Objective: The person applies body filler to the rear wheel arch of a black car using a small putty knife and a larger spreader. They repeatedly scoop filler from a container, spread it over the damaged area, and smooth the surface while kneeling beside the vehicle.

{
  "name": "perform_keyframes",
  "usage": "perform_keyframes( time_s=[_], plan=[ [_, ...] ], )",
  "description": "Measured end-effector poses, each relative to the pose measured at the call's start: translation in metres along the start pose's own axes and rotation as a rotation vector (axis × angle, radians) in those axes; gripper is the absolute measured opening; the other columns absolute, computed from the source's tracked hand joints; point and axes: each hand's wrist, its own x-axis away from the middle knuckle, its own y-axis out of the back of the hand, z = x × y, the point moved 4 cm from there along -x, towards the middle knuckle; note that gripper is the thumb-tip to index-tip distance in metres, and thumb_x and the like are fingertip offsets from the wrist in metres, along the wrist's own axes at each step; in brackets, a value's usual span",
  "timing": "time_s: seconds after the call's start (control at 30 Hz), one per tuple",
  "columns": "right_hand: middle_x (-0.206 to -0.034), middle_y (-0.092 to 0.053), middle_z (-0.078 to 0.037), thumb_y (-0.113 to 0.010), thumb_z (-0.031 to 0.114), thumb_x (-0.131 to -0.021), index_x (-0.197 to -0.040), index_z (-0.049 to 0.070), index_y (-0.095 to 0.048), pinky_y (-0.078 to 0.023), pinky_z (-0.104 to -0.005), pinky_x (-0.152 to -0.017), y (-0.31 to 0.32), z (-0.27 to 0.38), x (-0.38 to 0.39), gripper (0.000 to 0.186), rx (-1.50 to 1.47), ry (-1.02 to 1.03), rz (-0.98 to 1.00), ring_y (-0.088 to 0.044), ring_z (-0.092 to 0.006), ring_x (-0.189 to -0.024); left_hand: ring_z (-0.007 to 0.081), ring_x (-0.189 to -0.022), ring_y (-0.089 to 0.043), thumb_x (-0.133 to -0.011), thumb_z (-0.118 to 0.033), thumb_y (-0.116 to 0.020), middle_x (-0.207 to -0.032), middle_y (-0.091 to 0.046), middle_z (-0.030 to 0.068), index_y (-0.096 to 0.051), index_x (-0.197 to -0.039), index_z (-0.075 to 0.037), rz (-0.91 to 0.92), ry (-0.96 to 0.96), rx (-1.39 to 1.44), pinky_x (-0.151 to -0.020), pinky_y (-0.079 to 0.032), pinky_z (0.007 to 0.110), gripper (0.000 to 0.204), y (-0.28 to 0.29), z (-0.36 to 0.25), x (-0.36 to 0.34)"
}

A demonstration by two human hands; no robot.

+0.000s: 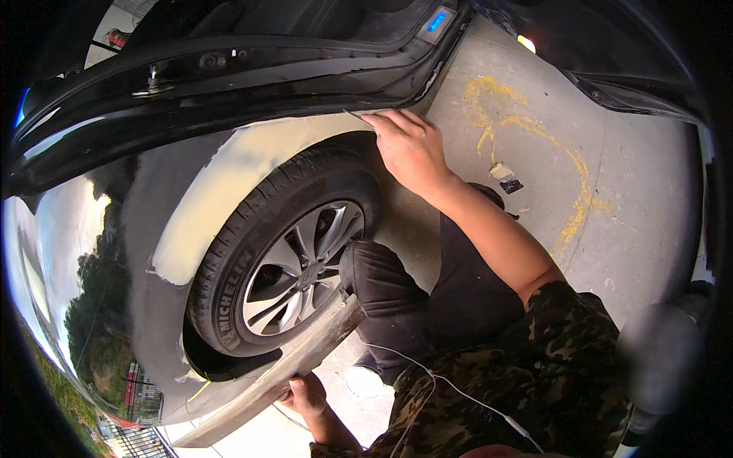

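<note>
My right hand (408, 145) reaches up to the rear wheel arch, fingers closed on a thin flat blade (355, 115), apparently a putty spreader. Its edge meets the cream-coloured body filler (202, 206) smoothed over the arch; most of the blade is hidden by my fingers. Lower down, my left hand (307, 395) grips the lower edge of a long flat board (267, 380), thumb showing and the other fingers mostly hidden. The board lies slantwise in front of the wheel's lower part. Inside the arch sits a black tyre (217, 294) with a silver spoked rim (305, 267).
Above the arch is the black door sill (282, 72) of the open doorway. An open dark car door (641, 76) hangs at the upper right. Yellow dried smears (573, 183) and a small scrap (504, 175) mark the concrete floor. A white earphone cord (466, 398) crosses my camouflage shirt.
</note>
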Motion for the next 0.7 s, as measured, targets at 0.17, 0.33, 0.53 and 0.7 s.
perform_keyframes(
  time_s=[0.17, 0.33, 0.53, 0.7],
  plan=[
    [-0.104, -0.073, -0.009, -0.067, -0.001, -0.082, -0.115, 0.005, -0.071, -0.057, -0.0416, -0.08, -0.005, -0.027, 0.013, 0.034, 0.025, -0.017, 0.009, -0.069, -0.0309, -0.092, 0.0317, -0.133, -0.057, -0.095, -0.021, -0.076, -0.143, -0.061, 0.0122, -0.055, -0.144, -0.009, 0.005, 0.001, 0.028, -0.117, -0.037, 0.059, 0.054, -0.001, 0.003, -0.001],
    [-0.105, -0.074, -0.009, -0.067, -0.001, -0.082, -0.113, 0.005, -0.072, -0.057, -0.0422, -0.08, -0.018, -0.06, 0.031, 0.032, 0.104, -0.067, 0.059, -0.07, -0.0308, -0.093, 0.0313, -0.133, -0.057, -0.095, -0.022, -0.076, -0.143, -0.061, 0.0122, -0.055, -0.144, -0.009, 0.008, -0.001, 0.013, -0.117, -0.036, 0.059, 0.054, -0.002, 0.002, -0.004],
    [-0.098, -0.074, -0.01, -0.064, 0.003, -0.082, -0.11, 0.007, -0.074, -0.058, -0.0417, -0.076, -0.007, -0.111, 0.049, 0.031, 0.305, -0.128, 0.047, -0.07, -0.0325, -0.089, 0.0309, -0.132, -0.057, -0.095, -0.023, -0.077, -0.143, -0.061, 0.0109, -0.055, -0.144, -0.009, 0.005, 0.008, -0.001, -0.117, -0.036, 0.059, 0.055, -0.005, -0.002, -0.004],
    [-0.095, -0.073, -0.007, -0.063, 0.01, -0.098, -0.112, 0.003, -0.072, -0.054, -0.0335, -0.076, 0.06, -0.154, 0.068, 0.018, -0.248, -0.678, 0.03, -0.069, -0.0183, -0.082, 0.0299, -0.13, -0.058, -0.096, -0.023, -0.075, -0.142, -0.062, 0.0102, -0.058, -0.141, -0.01, 0.044, -0.03, 0.034, -0.117, -0.037, 0.057, 0.05, -0.007, -0.006, -0.007]
  ],
)
